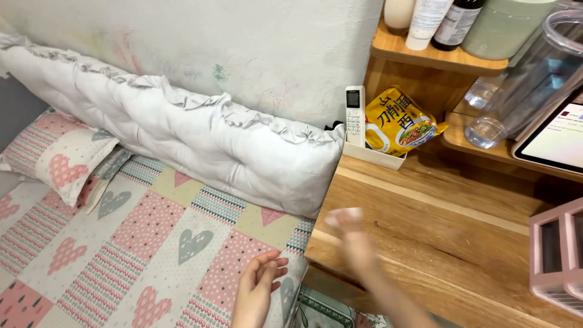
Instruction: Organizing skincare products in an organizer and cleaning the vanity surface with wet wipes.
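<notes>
Resting low in the frame, the left hand (258,285) lies on the patchwork bedspread (146,237), fingers loosely curled and slightly apart, holding nothing; the right hand (352,234), blurred at centre, is over the wooden desk (437,243) near its left edge with something small and white (345,214) at its fingertips, though whether the fingers clamp it cannot be told; a white bolster (200,136) runs along the wall at upper left; a remote control (354,115) and yellow noodle packet (404,121) stand in a white holder at upper right.
</notes>
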